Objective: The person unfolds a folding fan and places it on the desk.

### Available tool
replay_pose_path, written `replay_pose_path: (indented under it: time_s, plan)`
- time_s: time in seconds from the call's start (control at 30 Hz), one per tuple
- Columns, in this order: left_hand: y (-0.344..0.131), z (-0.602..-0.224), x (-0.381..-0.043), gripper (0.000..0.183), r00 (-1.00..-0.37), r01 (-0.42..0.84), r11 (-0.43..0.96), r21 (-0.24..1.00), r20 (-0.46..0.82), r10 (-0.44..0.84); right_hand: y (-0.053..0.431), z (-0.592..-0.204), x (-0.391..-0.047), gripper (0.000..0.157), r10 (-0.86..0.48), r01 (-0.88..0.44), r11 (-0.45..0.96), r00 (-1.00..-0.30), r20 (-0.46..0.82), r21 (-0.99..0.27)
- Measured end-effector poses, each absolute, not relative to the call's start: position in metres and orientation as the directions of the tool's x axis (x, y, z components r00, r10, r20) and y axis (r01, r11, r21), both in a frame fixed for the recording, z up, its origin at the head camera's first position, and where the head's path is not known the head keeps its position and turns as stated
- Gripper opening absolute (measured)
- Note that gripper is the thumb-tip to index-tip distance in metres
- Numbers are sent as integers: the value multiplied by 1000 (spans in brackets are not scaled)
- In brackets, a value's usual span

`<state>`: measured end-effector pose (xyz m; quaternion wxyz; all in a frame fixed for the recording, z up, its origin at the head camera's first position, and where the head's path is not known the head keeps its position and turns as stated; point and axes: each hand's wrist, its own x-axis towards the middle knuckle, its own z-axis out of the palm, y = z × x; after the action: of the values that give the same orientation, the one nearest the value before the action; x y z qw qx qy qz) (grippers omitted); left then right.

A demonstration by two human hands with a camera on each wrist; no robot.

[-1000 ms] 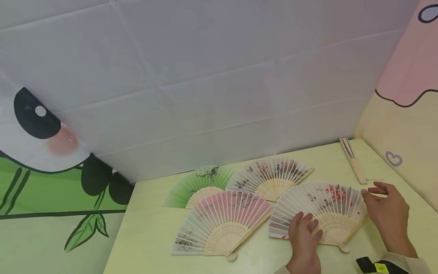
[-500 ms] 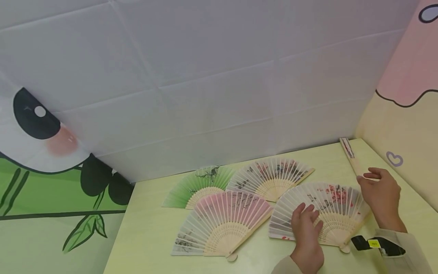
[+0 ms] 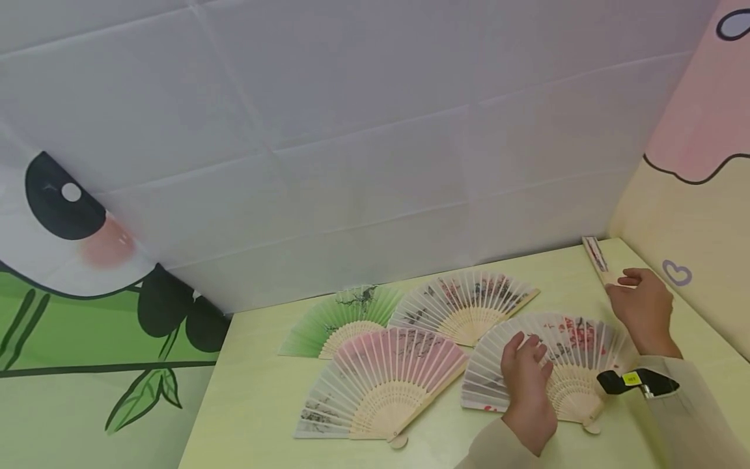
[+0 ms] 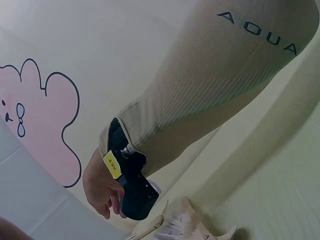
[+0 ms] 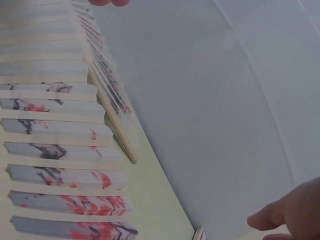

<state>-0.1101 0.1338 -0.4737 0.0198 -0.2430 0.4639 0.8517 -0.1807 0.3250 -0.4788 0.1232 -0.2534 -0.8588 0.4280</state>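
My right hand [image 3: 640, 309] is over the near end of a folded fan [image 3: 595, 257] at the table's far right, hiding that end. In the right wrist view its thumb [image 5: 275, 215] is extended, and the folded fan's tip [image 5: 199, 234] shows beyond. The left wrist view shows the same right hand [image 4: 102, 185] with fingers hanging loosely. My left hand [image 3: 526, 384], fingers loosely bent and holding nothing, hovers over a spread white fan [image 3: 492, 355] with red blossoms and partly covers it.
Three more spread fans lie to the left: a green one [image 3: 328, 326], a pink and pale one [image 3: 404, 358] and a white floral one [image 3: 463, 299]. Their edges adjoin or overlap. A grey-white wall [image 3: 363, 163] backs the table [image 3: 246, 391]; a painted wall [image 3: 703, 247] stands at right.
My right hand has moved forward and left, from beside the white fan's right edge to over the folded fan's near end. My left hand has shifted slightly forward. The fans stay put.
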Motion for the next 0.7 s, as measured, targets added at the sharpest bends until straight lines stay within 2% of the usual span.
replay_pose_path:
  time_s: [0.13,0.53,0.7]
  plan:
    - [137,-472,-114,38,-875,-265,-561,785,-440,-202,330,-480,-189,59,532,347,509,-846,-30,-788]
    - [157,-466,-126,34,-861,-273,-600,752,-468,-196,353,-508,-208,52,458,283,642,-887,61,-712]
    - [161,-466,-130,29,-863,-283,-569,772,-464,-200,358,-519,-212,52,428,273,691,-901,75,-670]
